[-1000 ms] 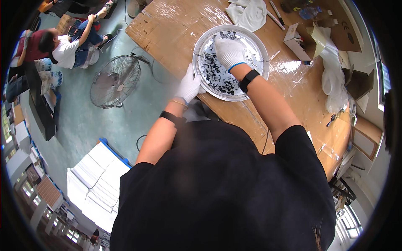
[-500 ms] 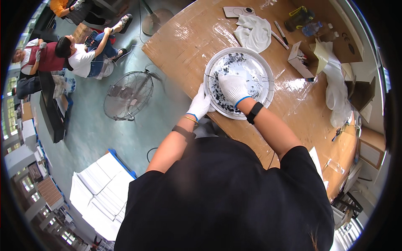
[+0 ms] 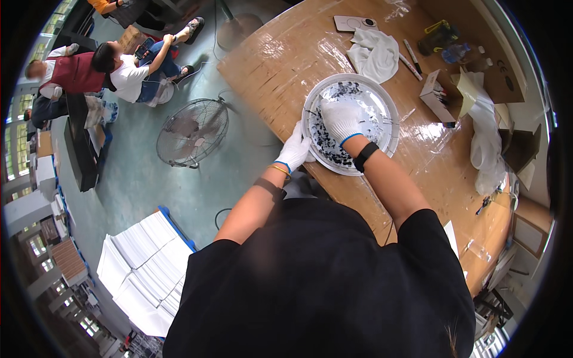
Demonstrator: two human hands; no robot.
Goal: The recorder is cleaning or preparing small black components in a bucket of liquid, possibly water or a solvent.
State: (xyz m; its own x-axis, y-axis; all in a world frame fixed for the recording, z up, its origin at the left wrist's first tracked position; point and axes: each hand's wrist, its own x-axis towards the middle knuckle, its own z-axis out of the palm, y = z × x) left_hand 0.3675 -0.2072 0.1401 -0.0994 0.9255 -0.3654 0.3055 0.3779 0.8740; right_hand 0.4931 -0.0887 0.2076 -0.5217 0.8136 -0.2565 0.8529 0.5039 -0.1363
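A round, shallow pale tray (image 3: pixel 391 122) lies near the left edge of the table, with many small black pieces (image 3: pixel 334 156) scattered over its bottom. My left hand (image 3: pixel 294 149), in a white knit glove with a blue cuff, grips the tray's near left rim, thumb toward the top. Inside the tray, my right hand (image 3: pixel 343 119), gloved the same way, reaches down among the black pieces. Its back faces up and hides the fingertips, so whether it pinches a piece does not show.
Beyond the tray lie a crumpled white cloth (image 3: pixel 375 55), a phone (image 3: pixel 356 23) and two marker pens (image 3: pixel 412 56). A small open box (image 3: pixel 434 95), bottles (image 3: pixel 456 53) and plastic film (image 3: pixel 484 140) sit farther right. A floor fan (image 3: pixel 192 132) stands left of the table; people sit beyond it.
The whole view has shifted a little, so the tray appears farther right. My right hand has moved slightly toward the tray's far side. The left hand keeps to the rim.
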